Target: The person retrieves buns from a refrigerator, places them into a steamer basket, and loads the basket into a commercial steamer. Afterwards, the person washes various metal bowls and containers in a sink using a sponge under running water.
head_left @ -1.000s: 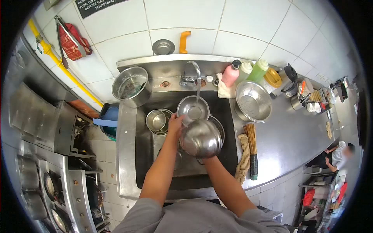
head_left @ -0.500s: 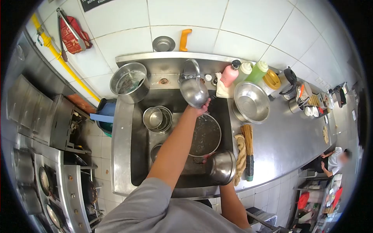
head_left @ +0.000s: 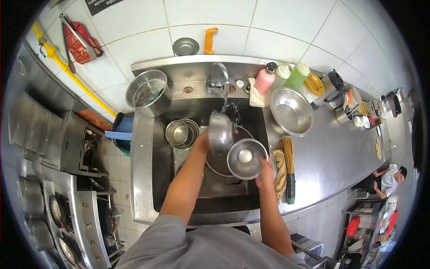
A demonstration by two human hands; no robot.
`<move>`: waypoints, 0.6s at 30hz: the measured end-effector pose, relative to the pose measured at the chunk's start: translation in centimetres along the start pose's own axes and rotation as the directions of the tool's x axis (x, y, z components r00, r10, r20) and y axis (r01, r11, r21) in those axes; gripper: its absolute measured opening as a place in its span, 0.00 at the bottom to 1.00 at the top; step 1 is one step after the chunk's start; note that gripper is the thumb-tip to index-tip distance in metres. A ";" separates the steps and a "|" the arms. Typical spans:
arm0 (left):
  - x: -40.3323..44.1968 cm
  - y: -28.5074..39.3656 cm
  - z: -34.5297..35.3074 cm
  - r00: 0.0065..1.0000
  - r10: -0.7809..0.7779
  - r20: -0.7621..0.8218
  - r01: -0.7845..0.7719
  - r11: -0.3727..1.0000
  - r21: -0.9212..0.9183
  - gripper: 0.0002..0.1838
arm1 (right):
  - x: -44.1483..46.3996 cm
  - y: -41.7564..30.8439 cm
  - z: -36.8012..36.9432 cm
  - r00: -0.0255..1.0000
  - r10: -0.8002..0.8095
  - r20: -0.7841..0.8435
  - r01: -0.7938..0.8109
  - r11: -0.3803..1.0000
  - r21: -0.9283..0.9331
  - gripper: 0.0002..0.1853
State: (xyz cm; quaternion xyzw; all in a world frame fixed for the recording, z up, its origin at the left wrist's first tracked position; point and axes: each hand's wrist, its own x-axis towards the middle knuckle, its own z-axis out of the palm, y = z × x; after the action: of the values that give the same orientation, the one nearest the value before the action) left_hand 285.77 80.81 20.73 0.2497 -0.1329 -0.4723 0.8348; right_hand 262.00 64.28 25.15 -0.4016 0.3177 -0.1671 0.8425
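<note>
My left hand (head_left: 204,141) grips a steel bowl (head_left: 221,133) tilted on its side under the running faucet (head_left: 221,80), with water splashing beside it. To its right, my right hand (head_left: 265,170) holds a second steel bowl (head_left: 246,170) by its right rim, its inside facing up with a bright round spot at the bottom. Below both bowls a large round pot (head_left: 218,166) of water sits in the sink (head_left: 179,201), partly hidden by them. Small nested steel pots (head_left: 193,134) lie at the sink's left.
A steel pot (head_left: 148,92) stands at the sink's back left corner. On the right counter (head_left: 322,166) are a colander (head_left: 291,112), a stick brush (head_left: 289,170), a cloth (head_left: 280,172) and several bottles (head_left: 265,79). A person (head_left: 389,179) sits far right.
The left bowl has come down from the faucet and turned on its side. The right bowl has moved up and left from the sink's front right, now showing its inside.
</note>
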 end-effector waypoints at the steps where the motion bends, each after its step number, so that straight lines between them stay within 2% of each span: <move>1: -0.1 -0.3 -0.9 0.982 -0.110 -0.152 0.138 0.973 0.186 0.23 | 1.0 0.0 1.2 0.997 -0.075 -0.003 0.075 0.994 -0.075 0.21; 2: -0.2 -0.4 -1.4 0.960 -0.130 -0.246 0.165 0.978 0.127 0.22 | 1.1 -0.7 3.4 0.989 -0.146 0.021 0.148 0.975 -0.165 0.23; 3: -0.6 0.2 0.8 0.960 -0.137 -0.243 0.171 0.977 0.129 0.22 | 1.2 -1.2 5.5 0.975 -0.214 0.054 0.220 0.943 -0.251 0.25; 4: -1.4 1.8 5.1 0.873 -0.074 -0.482 0.157 0.979 0.134 0.21 | 2.9 -0.3 6.1 0.971 -0.216 0.099 0.232 0.950 -0.206 0.27; 5: -1.9 2.6 7.4 0.724 -0.004 -0.690 0.142 0.979 0.143 0.21 | 3.8 0.1 7.3 0.965 -0.218 0.145 0.241 0.957 -0.162 0.30; 6: -0.6 0.9 1.7 0.776 0.108 -0.622 0.076 0.962 0.262 0.23 | 4.5 0.3 8.1 0.965 -0.218 0.146 0.241 0.957 -0.161 0.30; 7: -0.3 1.0 0.7 0.776 0.111 -0.621 0.074 0.962 0.263 0.23 | 4.5 -0.4 10.0 0.983 -0.106 0.149 0.142 0.955 -0.260 0.30; 8: -0.3 1.3 0.4 0.734 0.289 -0.614 -0.003 0.906 0.423 0.22 | 4.8 -0.9 11.1 0.990 0.009 0.141 0.042 0.933 -0.357 0.30; 9: -0.4 1.5 0.0 0.676 0.459 -0.577 -0.065 0.817 0.573 0.22 | 5.5 -1.1 11.7 0.989 0.012 0.146 0.041 0.933 -0.357 0.30; 11: -1.8 3.3 2.9 0.684 0.485 -0.545 -0.105 0.805 0.584 0.19 | 8.0 -1.1 11.8 0.952 0.182 0.246 -0.042 0.874 -0.484 0.29; 12: -2.6 4.2 3.6 0.724 0.421 -0.547 -0.156 0.872 0.464 0.20 | 9.3 -1.2 12.0 0.957 0.226 0.184 -0.132 0.898 -0.419 0.28; 13: -3.4 4.9 4.3 0.762 0.358 -0.539 -0.198 0.922 0.332 0.21 | 10.1 -1.5 12.3 0.954 0.236 0.185 -0.141 0.897 -0.420 0.28; 14: -4.3 5.4 4.8 0.761 0.389 -0.519 -0.300 0.921 0.250 0.20 | 10.7 -1.7 12.7 0.967 0.195 0.161 -0.112 0.901 -0.419 0.27; 15: -5.4 5.5 4.0 0.751 0.385 -0.537 -0.296 0.923 0.248 0.20 | 11.2 -1.4 13.1 0.978 0.159 0.136 -0.088 0.902 -0.422 0.27; 17: -8.1 4.8 0.1 0.664 0.440 -0.605 -0.368 0.896 0.248 0.16 | 11.5 -1.0 14.2 0.994 0.022 0.108 0.024 0.911 -0.413 0.25; 18: -9.4 3.8 -1.7 0.570 0.444 -0.692 -0.333 0.894 0.300 0.14 | 12.0 -0.5 14.7 0.991 -0.031 0.127 0.071 0.944 -0.323 0.24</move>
State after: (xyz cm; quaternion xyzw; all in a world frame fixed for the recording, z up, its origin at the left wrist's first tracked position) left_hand 284.45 90.95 21.51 0.4410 0.1367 -0.1228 0.8785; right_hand 280.76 65.93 27.78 -0.5531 0.2794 -0.1093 0.7772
